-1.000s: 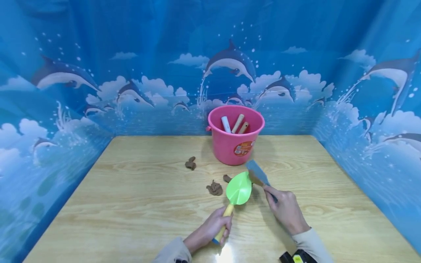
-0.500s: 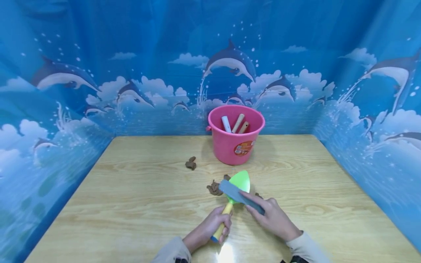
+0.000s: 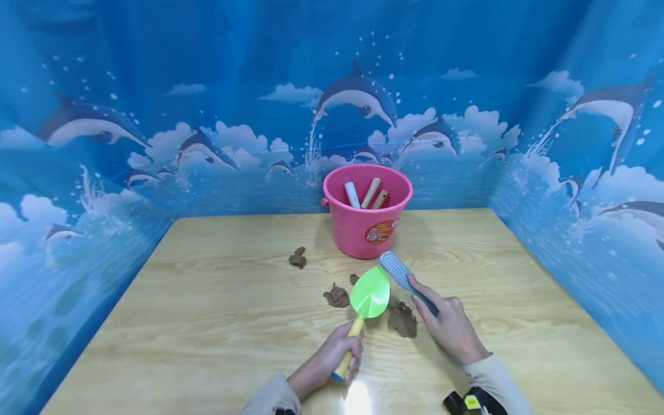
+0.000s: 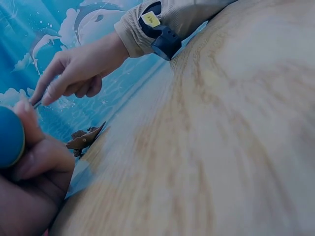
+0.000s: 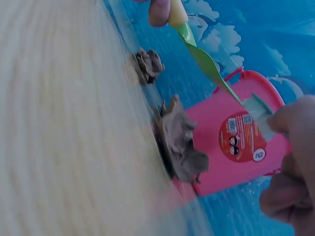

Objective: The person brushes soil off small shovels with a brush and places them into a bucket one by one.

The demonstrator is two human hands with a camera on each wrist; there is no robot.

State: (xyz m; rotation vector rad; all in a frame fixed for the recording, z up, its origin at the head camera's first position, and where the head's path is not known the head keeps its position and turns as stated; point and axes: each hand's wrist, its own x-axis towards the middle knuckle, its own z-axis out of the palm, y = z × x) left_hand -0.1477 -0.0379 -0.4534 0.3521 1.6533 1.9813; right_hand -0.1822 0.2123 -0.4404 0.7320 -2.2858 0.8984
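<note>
My left hand [image 3: 336, 354] grips the yellow handle of a green toy trowel [image 3: 370, 293], its blade turned toward the bucket. In my right hand [image 3: 452, 325] is a blue-grey paddle-shaped tool [image 3: 395, 269], pinched by the grip, with a white-dotted face. Its tip is close to the trowel's tip; in the right wrist view the tool [image 5: 260, 117] seems to meet the trowel blade [image 5: 209, 66]. A ragged brown clay-like lump [image 3: 403, 320] lies on the table between the trowel and my right hand. Another lump [image 3: 336, 295] lies left of the blade, and a small bit [image 3: 354, 279] is partly hidden behind it.
A pink bucket [image 3: 358, 233] stands at the back, with three tool handles [image 3: 370, 193] sticking up inside. Farther left lies a small brown lump [image 3: 298, 257]. A dolphin-printed blue sheet [image 3: 233, 115] borders the wooden table [image 3: 218, 323] at the back and sides.
My right hand swung the blue-grey tool left over the trowel, then back right, and its dotted face now shows. The brown lump by my right hand is now in plain view on the table.
</note>
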